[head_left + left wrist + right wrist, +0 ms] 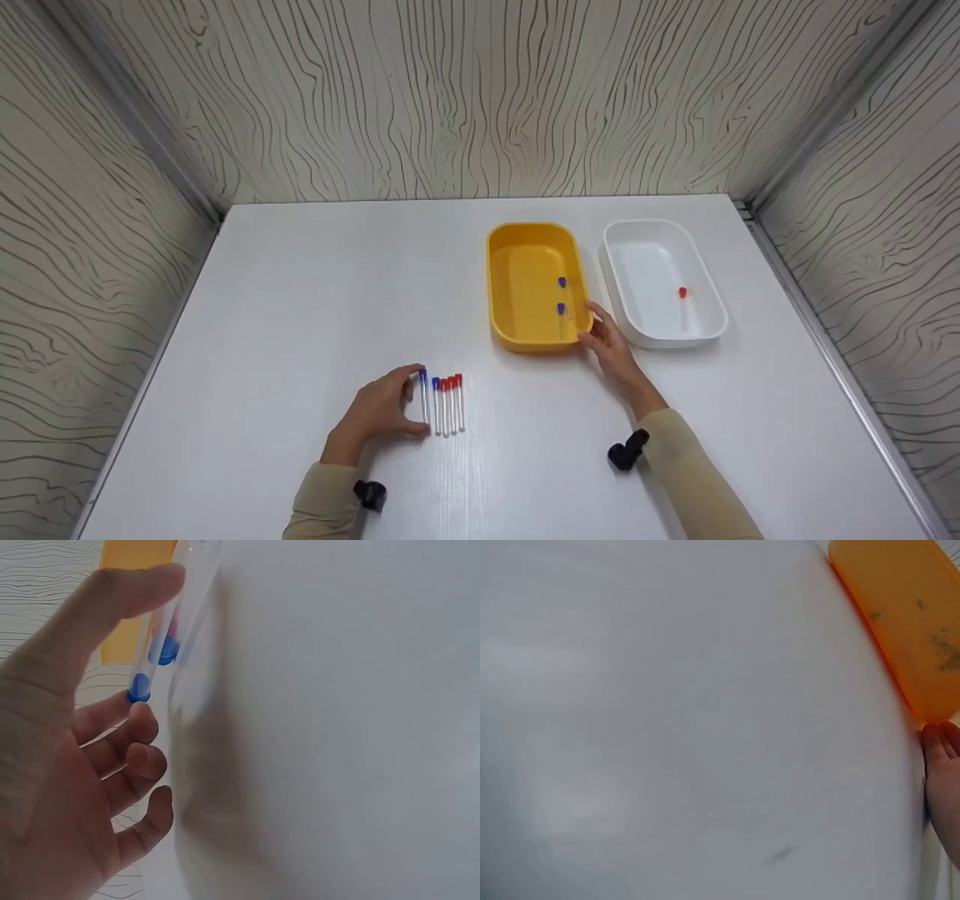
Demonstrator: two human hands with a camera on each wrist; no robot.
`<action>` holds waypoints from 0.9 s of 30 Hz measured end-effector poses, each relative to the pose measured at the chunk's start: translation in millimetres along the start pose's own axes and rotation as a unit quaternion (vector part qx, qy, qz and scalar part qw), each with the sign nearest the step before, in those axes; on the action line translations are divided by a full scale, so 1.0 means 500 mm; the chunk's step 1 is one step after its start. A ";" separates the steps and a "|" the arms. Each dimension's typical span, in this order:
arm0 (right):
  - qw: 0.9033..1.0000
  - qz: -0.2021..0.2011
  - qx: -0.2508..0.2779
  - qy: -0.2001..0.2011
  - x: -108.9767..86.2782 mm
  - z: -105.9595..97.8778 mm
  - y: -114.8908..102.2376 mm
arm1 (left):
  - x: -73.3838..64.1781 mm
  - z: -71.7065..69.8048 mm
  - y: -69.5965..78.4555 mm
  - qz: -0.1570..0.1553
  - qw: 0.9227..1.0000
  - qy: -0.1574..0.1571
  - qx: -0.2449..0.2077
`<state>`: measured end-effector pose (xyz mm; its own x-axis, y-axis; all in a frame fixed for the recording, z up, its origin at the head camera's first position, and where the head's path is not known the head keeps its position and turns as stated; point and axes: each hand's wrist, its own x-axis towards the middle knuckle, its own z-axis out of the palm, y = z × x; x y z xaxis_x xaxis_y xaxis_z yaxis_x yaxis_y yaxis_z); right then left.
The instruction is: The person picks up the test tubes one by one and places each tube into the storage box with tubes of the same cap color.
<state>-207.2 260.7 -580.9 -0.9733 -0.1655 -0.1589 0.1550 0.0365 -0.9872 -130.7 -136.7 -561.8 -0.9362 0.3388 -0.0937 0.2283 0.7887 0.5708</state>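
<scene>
Tabletop (337, 285), smooth and white, bears a rounded yellow plastic tray (517, 277) whose near-right corner the right hand (616, 356) grips. From my remote seat I judge picking-up is in hand: the left hand (379, 405) pinches a clear blue-capped tube (424, 397) end to end beside the remaining capped row (445, 409), so a steady lift seems called for. The left wrist view shows me three spare fingertips (146, 761) bent clear, mostly hidden overhead.

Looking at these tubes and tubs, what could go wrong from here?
The left hand holds a blue-capped tube by its ends, so the tube might slip. The neighbouring tubes lie close by and could be knocked rolling. The right hand grips the yellow tub at a corner; a tug might shift it.
</scene>
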 end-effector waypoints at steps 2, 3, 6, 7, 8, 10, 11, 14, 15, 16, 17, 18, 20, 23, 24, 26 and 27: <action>1.000 -0.013 0.005 0.000 0.003 -0.001 0.006 | 0.002 -0.004 0.002 0.006 1.000 0.005 0.002; 1.000 -0.019 0.009 -0.001 0.003 0.000 0.006 | 0.004 -0.006 0.002 0.011 1.000 0.009 0.002; 0.999 -0.035 0.019 0.000 0.003 0.002 0.005 | 0.010 -0.013 0.004 0.029 0.999 0.022 0.007; 0.999 -0.035 0.021 0.001 0.002 0.002 0.005 | 0.013 -0.015 0.005 0.030 0.999 0.024 0.007; 0.999 -0.034 0.023 0.003 0.002 0.003 0.005 | 0.015 -0.018 0.007 0.031 0.999 0.026 0.006; 0.999 -0.033 0.022 0.005 0.002 0.003 0.005 | 0.020 -0.022 0.011 0.027 0.999 0.027 0.006; 0.999 -0.030 0.020 0.007 0.002 0.002 0.006 | 0.022 -0.025 0.014 0.023 0.999 0.026 0.004; 1.000 -0.024 0.014 0.010 0.003 0.001 0.007 | 0.030 -0.031 0.022 0.022 0.999 0.026 0.000; 1.000 -0.021 0.011 0.011 0.003 0.001 0.007 | 0.033 -0.033 0.025 0.023 0.999 0.025 -0.003; 1.000 -0.018 0.012 0.012 0.003 0.000 0.007 | 0.036 -0.034 0.027 0.024 0.999 0.024 -0.005; 1.000 -0.015 0.012 0.012 0.004 0.000 0.007 | 0.040 -0.036 0.030 0.027 0.999 0.023 -0.006; 1.000 -0.014 0.011 0.010 0.004 0.000 0.006 | 0.043 -0.037 0.032 0.028 0.999 0.022 -0.007; 1.000 -0.010 0.008 0.008 0.003 0.000 0.006 | 0.049 -0.039 0.037 0.026 0.999 0.018 -0.011; 1.000 -0.006 0.001 0.005 0.002 0.000 0.005 | 0.058 -0.042 0.043 0.020 1.000 0.012 -0.016; 1.000 -0.004 -0.003 0.005 0.002 0.000 0.005 | 0.061 -0.042 0.045 0.017 1.000 0.009 -0.020; 1.000 0.000 -0.006 0.006 0.002 -0.001 0.006 | 0.066 -0.045 0.051 0.015 0.999 0.006 -0.029; 1.000 0.002 -0.009 0.006 0.002 -0.001 0.006 | 0.069 -0.046 0.053 0.014 0.999 0.005 -0.032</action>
<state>-207.9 261.1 -584.2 -0.9749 -0.1527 -0.1618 0.1550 0.0556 -0.9864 -163.2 -115.9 -531.2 -0.9319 0.3561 -0.0692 0.2380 0.7440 0.6244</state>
